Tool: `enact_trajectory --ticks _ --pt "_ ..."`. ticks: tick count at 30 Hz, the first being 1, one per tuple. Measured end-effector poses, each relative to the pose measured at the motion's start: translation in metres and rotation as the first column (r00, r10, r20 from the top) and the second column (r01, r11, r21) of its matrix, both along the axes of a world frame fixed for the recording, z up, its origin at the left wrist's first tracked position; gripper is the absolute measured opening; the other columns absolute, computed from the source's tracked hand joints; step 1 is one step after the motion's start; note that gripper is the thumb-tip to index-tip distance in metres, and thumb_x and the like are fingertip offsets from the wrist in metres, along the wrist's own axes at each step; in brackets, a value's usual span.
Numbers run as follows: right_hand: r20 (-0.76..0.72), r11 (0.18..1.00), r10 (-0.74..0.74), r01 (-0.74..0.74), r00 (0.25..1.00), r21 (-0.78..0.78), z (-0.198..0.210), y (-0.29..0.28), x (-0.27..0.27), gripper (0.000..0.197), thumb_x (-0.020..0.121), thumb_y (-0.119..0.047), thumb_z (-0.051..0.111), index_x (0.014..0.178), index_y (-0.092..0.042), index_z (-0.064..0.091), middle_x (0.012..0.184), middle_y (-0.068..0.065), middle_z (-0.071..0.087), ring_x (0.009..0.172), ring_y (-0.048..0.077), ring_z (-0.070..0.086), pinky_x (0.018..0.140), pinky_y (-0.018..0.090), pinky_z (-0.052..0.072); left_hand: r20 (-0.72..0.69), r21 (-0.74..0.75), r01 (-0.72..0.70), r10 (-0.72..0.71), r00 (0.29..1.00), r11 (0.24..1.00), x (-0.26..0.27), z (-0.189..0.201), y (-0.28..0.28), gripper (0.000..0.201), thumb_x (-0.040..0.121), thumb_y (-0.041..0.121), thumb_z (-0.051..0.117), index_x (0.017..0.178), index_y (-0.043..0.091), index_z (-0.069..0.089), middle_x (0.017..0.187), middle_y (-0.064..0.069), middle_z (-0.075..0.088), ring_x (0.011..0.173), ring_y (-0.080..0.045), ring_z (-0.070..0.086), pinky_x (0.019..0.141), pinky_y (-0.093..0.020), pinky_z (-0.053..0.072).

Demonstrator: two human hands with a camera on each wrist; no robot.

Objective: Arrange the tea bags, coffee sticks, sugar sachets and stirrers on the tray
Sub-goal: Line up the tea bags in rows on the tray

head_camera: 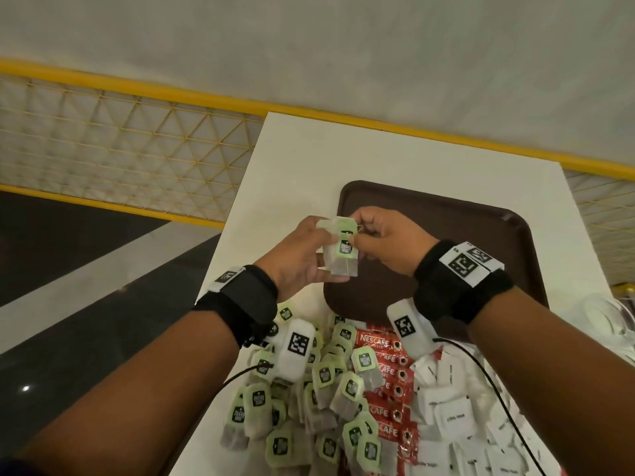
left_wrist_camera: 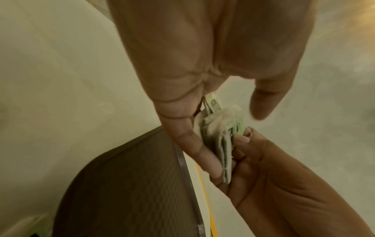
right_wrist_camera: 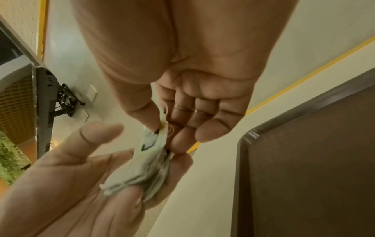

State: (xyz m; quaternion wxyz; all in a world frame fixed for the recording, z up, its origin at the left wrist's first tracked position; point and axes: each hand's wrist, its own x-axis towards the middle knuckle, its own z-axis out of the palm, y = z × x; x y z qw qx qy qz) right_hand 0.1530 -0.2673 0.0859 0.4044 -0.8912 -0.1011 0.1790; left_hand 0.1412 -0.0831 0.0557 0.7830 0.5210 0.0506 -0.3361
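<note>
Above the near left corner of the brown tray (head_camera: 481, 235), both hands, the left hand (head_camera: 302, 255) and right hand (head_camera: 385, 242), pinch a small stack of tea bags (head_camera: 340, 249), which I'd square up edge to edge before laying it flat on the tray.

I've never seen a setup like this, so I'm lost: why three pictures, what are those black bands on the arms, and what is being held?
No robot here: a person works with bare hands. The big picture comes from a camera on the head; the other two come from cameras in the black wrist bands, looking along each hand. The left hand and right hand together hold a small stack of tea bags above the near left corner of the brown tray, which looks bare where visible. On the white table, nearer the person, lie a tea bag pile, red coffee sticks and white sachets.
</note>
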Motion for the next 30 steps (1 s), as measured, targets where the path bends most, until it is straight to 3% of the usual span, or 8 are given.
enact_trajectory --ticks 3,6,9,12,17,21,25,30 --pt "0.003 0.995 -0.078 0.078 0.997 0.058 -0.016 -0.006 0.015 0.013 0.092 -0.018 0.063 0.105 -0.019 0.062 0.092 0.001 0.07 0.074 0.012 0.065 0.07 0.028 0.053 0.046 0.066 -0.047 0.044 0.998 0.997 0.015 -0.013 -0.008 0.032 0.097 0.0 0.051 0.123 0.016 0.043 0.128 -0.019 0.058 0.105 -0.033 0.068 0.072 -0.037 0.058" --pt "-0.022 0.962 -0.232 0.233 0.972 0.141 -0.031 -0.011 0.028 0.016 0.09 -0.027 0.068 0.103 -0.021 0.061 0.092 0.004 0.07 0.073 0.014 0.065 0.069 0.032 0.054 0.079 0.092 -0.139 0.132 0.988 0.986 0.031 -0.021 -0.017 0.038 0.095 -0.002 0.054 0.125 0.017 0.042 0.123 -0.014 0.059 0.095 -0.026 0.071 0.068 -0.032 0.058" --pt "-0.186 0.914 -0.313 0.349 0.931 0.208 -0.045 -0.016 0.038 0.026 0.086 -0.033 0.072 0.101 -0.015 0.062 0.09 0.008 0.072 0.069 0.013 0.068 0.063 0.03 0.054 0.137 0.12 -0.23 0.213 0.967 0.966 0.048 -0.028 -0.027 0.035 0.094 -0.002 0.056 0.117 0.02 0.043 0.116 -0.009 0.062 0.088 -0.02 0.071 0.068 -0.03 0.058" --pt "-0.293 0.865 -0.325 0.408 0.899 0.292 -0.058 -0.022 0.048 0.02 0.086 -0.023 0.073 0.098 -0.009 0.065 0.084 0.009 0.074 0.067 0.014 0.068 0.061 0.026 0.052 0.173 0.141 -0.272 0.247 0.953 0.952 0.062 -0.037 -0.036 0.04 0.091 0.0 0.063 0.12 0.016 0.042 0.118 -0.011 0.062 0.094 -0.022 0.071 0.071 -0.03 0.058" --pt "-0.335 0.781 -0.39 0.501 0.858 0.373 -0.073 -0.03 0.074 0.004 0.088 -0.011 0.07 0.088 -0.009 0.066 0.069 0.009 0.069 0.061 0.015 0.062 0.057 0.023 0.049 0.144 0.161 -0.317 0.295 0.945 0.935 0.082 -0.049 -0.044 0.043 0.092 0.004 0.063 0.128 0.011 0.039 0.121 -0.013 0.059 0.098 -0.022 0.069 0.073 -0.031 0.059" --pt "-0.341 0.714 -0.527 0.623 0.778 0.318 -0.092 -0.043 0.107 0.005 0.094 -0.008 0.062 0.092 -0.011 0.065 0.079 0.013 0.068 0.063 0.013 0.06 0.058 0.024 0.049 0.097 0.159 -0.35 0.339 0.936 0.923 0.1 -0.054 -0.044 0.033 0.097 0.003 0.05 0.126 0.012 0.038 0.122 -0.017 0.058 0.098 -0.026 0.07 0.075 -0.036 0.06" --pt "-0.327 0.7 -0.604 0.68 0.727 0.219 -0.106 -0.05 0.134 0.02 0.095 -0.01 0.061 0.114 -0.005 0.062 0.093 0.013 0.069 0.062 0.011 0.062 0.051 0.02 0.05 0.058 0.177 -0.337 0.332 0.942 0.925 0.112 -0.054 -0.045 0.03 0.1 0.006 0.043 0.129 0.011 0.038 0.121 -0.019 0.059 0.095 -0.027 0.071 0.077 -0.038 0.061" --pt "-0.203 0.791 -0.585 0.607 0.785 0.071 -0.112 -0.054 0.145 0.007 0.089 -0.02 0.069 0.092 -0.019 0.063 0.081 -0.001 0.068 0.056 0.007 0.062 0.05 0.019 0.047 0.041 0.199 -0.324 0.322 0.946 0.925 0.116 -0.059 -0.044 0.035 0.1 0.005 0.043 0.134 0.011 0.037 0.122 -0.018 0.059 0.099 -0.029 0.071 0.072 -0.035 0.061"
